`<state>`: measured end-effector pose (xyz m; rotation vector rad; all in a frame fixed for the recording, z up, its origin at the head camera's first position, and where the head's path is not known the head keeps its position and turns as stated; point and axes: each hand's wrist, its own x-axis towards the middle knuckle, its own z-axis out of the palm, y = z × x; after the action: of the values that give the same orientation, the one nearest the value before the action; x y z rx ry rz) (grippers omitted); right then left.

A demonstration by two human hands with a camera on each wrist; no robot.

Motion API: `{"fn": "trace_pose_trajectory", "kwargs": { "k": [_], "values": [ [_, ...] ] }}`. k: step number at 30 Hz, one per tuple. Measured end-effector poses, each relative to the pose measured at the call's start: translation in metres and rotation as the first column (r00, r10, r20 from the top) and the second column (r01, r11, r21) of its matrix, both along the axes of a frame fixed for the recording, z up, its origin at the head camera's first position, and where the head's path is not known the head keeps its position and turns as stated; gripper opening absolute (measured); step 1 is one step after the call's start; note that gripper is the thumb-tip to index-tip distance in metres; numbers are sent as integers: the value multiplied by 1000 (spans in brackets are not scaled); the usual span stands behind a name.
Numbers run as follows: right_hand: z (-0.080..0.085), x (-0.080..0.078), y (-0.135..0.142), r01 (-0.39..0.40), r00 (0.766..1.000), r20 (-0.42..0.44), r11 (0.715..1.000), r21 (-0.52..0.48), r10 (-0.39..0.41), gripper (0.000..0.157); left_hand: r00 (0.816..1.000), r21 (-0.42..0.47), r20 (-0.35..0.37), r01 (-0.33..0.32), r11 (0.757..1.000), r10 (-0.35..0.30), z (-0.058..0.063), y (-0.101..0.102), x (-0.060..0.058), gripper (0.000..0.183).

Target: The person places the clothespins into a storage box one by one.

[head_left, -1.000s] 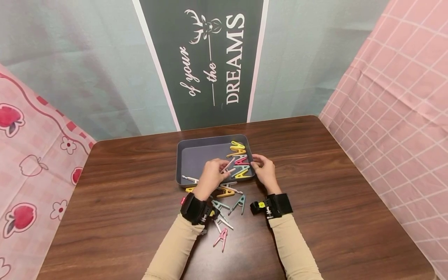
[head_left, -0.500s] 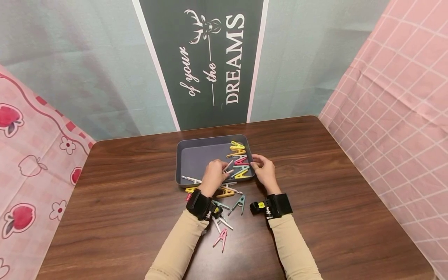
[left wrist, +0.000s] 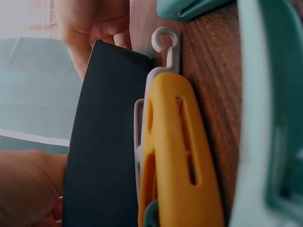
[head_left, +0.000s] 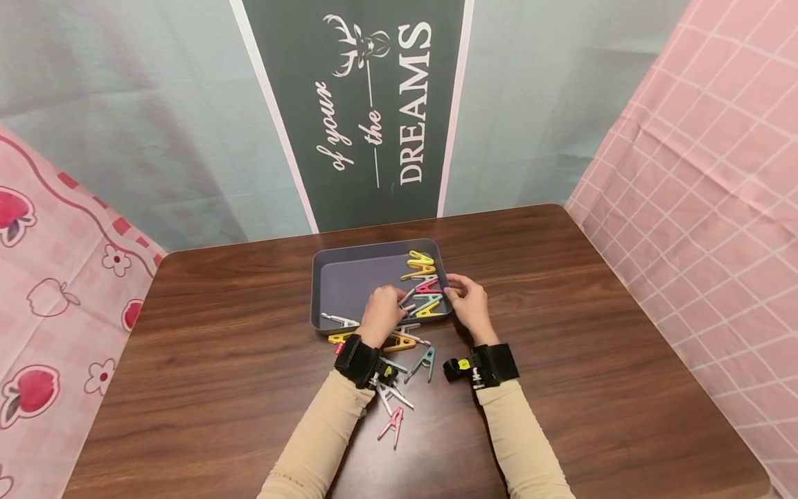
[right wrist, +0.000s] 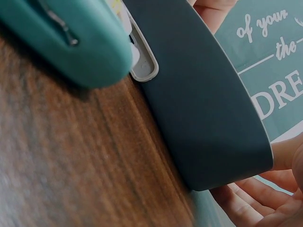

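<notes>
Your left grip (head_left: 383, 315) pinches a pale clothespin (head_left: 407, 296) inside the gray tray (head_left: 346, 277), your fingers covering part of it; your right grip (head_left: 469, 305) holds the tray's right rim; the left wrist view crops an orange-yellow clothespin (left wrist: 182, 142) and blurs a teal clothespin (left wrist: 272, 113).

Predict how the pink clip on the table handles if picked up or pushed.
The pink clip probably won't roll: its legs splay in a V. It looks like slim plastic, so likely light and fairly stiff. Pushed, it may slide easily, since the table looks smooth and glossy.
</notes>
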<state>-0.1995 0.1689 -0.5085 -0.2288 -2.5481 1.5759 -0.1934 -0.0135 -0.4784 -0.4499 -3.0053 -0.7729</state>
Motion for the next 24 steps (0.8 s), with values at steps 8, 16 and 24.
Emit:
{"fn": "trace_pose_trajectory", "kwargs": {
  "k": [8,16,24],
  "values": [
    [1,0,0,4,1000,3,1000,5,-4,31,999,33,51,-1,999,-1,-2,-1,-3,22],
    [0,-1,0,3,1000,8,1000,-1,-3,30,999,149,21,34,988,-38,-10,-11,-8,18],
    [0,-1,0,6,1000,20,1000,-6,-6,31,999,175,38,3,985,-10,4,-15,3,27]
  ]
}}
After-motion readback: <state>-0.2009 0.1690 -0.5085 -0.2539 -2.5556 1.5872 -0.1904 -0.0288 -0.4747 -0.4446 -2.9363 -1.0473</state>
